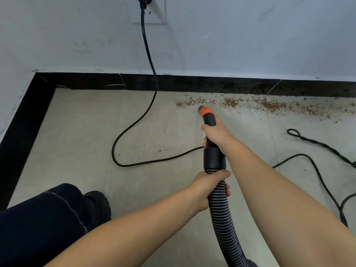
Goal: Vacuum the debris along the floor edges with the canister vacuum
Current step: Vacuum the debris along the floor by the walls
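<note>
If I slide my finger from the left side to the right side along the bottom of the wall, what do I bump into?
Black baseboard corner → black power cord hanging from the wall socket → orange-tipped vacuum nozzle → long trail of brown debris.

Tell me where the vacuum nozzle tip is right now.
In the head view, the orange-collared nozzle tip sits centre-right on the floor, at the left end of the brown debris along the black baseboard.

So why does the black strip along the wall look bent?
Head view: the wide-angle lens bows the black baseboard and stretches the forearms near the bottom edge; light is soft and even, with no hard shadows; the orange-ringed nozzle tip looks slightly smeared, while the brown debris stays fairly sharp.
</note>
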A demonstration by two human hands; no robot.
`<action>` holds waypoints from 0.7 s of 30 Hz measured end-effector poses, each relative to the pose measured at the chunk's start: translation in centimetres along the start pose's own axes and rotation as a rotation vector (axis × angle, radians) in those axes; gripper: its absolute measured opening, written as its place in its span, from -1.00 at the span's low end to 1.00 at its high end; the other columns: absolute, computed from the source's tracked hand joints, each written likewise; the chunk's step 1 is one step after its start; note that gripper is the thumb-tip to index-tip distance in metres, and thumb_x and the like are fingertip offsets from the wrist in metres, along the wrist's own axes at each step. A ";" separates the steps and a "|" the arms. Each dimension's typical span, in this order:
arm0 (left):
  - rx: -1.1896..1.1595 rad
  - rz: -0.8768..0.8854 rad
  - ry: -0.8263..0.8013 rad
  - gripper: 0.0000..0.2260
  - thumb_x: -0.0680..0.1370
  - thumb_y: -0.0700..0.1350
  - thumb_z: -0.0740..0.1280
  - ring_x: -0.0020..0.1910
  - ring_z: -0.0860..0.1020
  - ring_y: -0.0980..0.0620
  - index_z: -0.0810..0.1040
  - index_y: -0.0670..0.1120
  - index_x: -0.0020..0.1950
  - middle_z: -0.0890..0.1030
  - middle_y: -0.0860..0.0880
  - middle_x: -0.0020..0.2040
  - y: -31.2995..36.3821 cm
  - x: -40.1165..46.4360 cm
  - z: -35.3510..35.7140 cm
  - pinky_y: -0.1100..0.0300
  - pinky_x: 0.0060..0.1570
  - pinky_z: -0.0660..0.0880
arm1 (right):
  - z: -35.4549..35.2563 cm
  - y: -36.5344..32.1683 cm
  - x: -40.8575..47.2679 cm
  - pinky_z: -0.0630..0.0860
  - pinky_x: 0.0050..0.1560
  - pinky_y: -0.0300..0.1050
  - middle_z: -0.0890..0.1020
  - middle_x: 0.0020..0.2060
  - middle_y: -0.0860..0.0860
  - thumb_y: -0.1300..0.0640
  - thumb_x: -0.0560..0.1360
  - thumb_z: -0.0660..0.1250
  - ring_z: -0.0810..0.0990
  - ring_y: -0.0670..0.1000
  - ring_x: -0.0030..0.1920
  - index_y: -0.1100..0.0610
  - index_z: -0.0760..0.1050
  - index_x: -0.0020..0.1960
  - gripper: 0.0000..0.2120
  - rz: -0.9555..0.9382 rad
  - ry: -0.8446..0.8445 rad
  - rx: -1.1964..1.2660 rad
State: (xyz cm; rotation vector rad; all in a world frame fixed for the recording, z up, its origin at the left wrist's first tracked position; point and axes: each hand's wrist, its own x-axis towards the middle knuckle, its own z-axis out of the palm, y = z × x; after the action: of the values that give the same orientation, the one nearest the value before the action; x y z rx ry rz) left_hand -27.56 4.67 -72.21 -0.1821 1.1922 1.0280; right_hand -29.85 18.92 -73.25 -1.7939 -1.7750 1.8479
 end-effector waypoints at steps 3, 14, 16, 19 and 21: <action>0.045 -0.027 -0.027 -0.87 0.51 -0.16 0.40 -0.48 0.55 0.03 0.48 -0.16 -0.06 0.56 -0.07 -0.40 0.2 0.1 1.3 0.25 -0.41 0.53 | -2.0 0.6 0.2 0.62 -0.24 0.01 0.51 -0.25 0.12 0.17 0.55 0.23 0.53 0.07 -0.43 -0.08 0.22 0.41 -0.53 0.025 0.065 0.045; 0.044 -0.032 0.011 -0.84 0.50 -0.15 0.41 -0.47 0.56 0.03 0.50 -0.17 0.01 0.57 -0.07 -0.39 0.9 0.4 1.1 0.22 -0.37 0.54 | -1.6 -0.1 0.5 0.62 -0.28 -0.03 0.50 -0.22 0.11 0.17 0.55 0.21 0.53 0.05 -0.44 -0.07 0.18 0.45 -0.49 0.007 0.049 0.021; 0.004 -0.019 0.033 -0.82 0.49 -0.16 0.42 -0.48 0.56 0.03 0.51 -0.18 0.03 0.58 -0.06 -0.41 0.7 0.3 0.6 0.20 -0.33 0.54 | -0.5 -0.5 0.3 0.66 -0.20 0.04 0.51 -0.20 0.10 0.16 0.55 0.22 0.54 0.04 -0.42 -0.09 0.15 0.47 -0.46 -0.008 0.008 -0.021; -0.040 0.015 0.071 -0.82 0.48 -0.16 0.43 -0.45 0.58 0.00 0.53 -0.19 0.01 0.59 -0.08 -0.38 0.5 0.1 -0.3 0.17 -0.30 0.56 | 1.1 -1.1 0.3 0.66 -0.17 0.05 0.52 -0.18 0.10 0.15 0.55 0.22 0.56 0.05 -0.41 -0.09 0.15 0.47 -0.46 -0.019 -0.054 -0.067; -0.067 0.037 0.089 -0.83 0.48 -0.16 0.43 -0.41 0.59 -0.02 0.54 -0.18 0.01 0.61 -0.09 -0.35 0.6 -0.1 -0.9 0.14 -0.26 0.56 | 2.2 -1.5 0.3 0.66 -0.18 0.04 0.51 -0.18 0.10 0.15 0.55 0.22 0.56 0.04 -0.41 -0.08 0.17 0.46 -0.48 -0.029 -0.093 -0.080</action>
State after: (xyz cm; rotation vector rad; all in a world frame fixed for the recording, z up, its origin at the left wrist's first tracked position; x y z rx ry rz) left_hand -28.61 4.40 -72.21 -0.2612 1.2457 1.1032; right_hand -32.38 18.20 -73.09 -1.7248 -1.9215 1.9058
